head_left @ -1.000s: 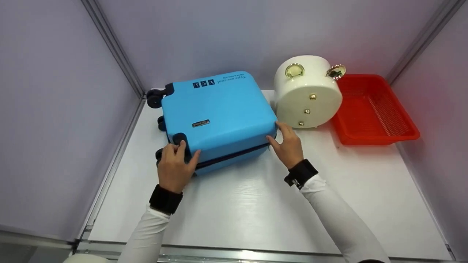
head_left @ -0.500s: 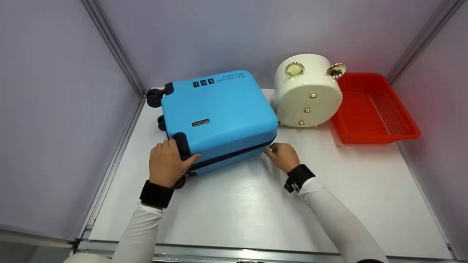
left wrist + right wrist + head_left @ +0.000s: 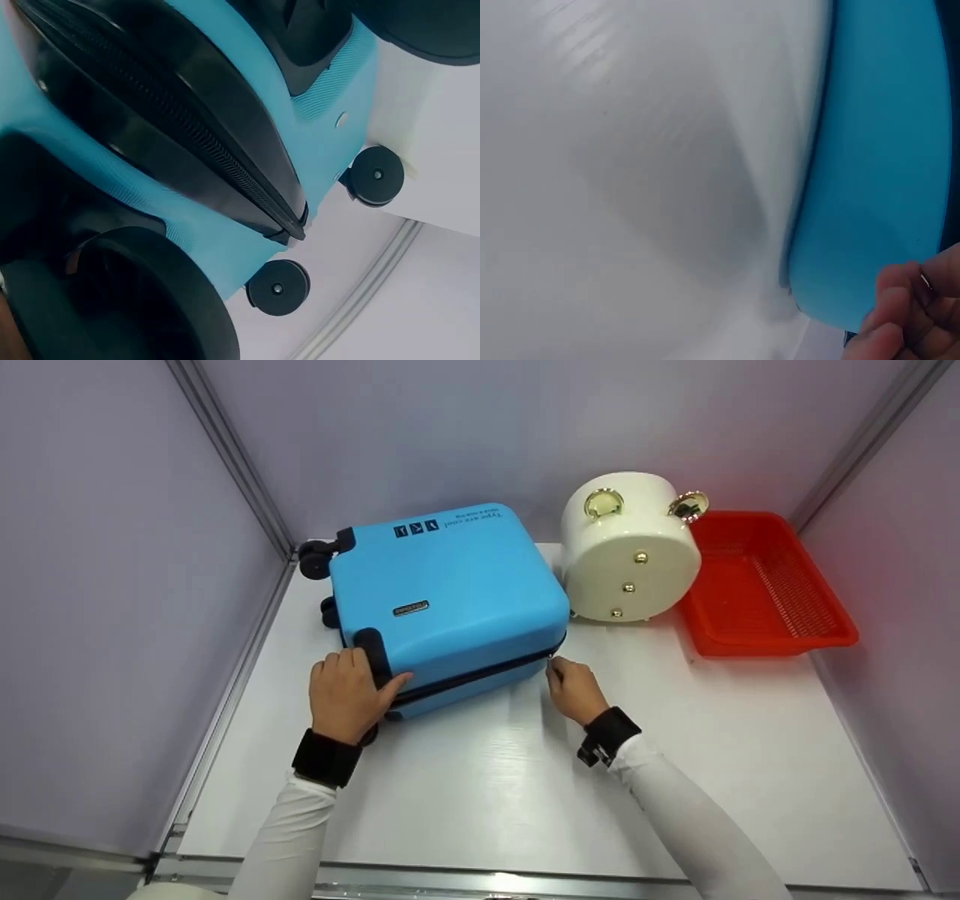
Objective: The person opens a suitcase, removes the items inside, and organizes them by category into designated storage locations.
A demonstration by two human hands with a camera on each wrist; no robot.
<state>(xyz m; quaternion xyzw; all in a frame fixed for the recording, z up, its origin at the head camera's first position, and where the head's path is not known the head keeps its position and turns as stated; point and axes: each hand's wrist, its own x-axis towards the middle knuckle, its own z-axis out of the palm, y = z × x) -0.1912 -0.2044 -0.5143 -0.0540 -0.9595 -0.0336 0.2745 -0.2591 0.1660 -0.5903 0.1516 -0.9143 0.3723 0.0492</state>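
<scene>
A light blue hard-shell suitcase (image 3: 457,585) lies flat, with a black zipper (image 3: 480,670) running round its side. At its near left corner my left hand (image 3: 343,697) grips the black corner guard, thumb along the front side and fingers over the wheel end. My right hand (image 3: 576,688) pinches a small metal zipper pull (image 3: 925,282) at the near right corner, fingers curled. In the left wrist view the wheel end shows the zipper closed along its black band, with black wheels (image 3: 377,175) on either side.
A cream round case (image 3: 630,547) with gold ear-like rings and studs stands close right of the suitcase. Beyond it sits a red plastic basket (image 3: 765,648). Panel walls (image 3: 112,585) enclose the white table (image 3: 480,795) at the back and sides.
My right hand has left the suitcase's top corner, dropped to the zipper and taken hold of its pull. My left hand has shifted left and wrapped the wheel corner.
</scene>
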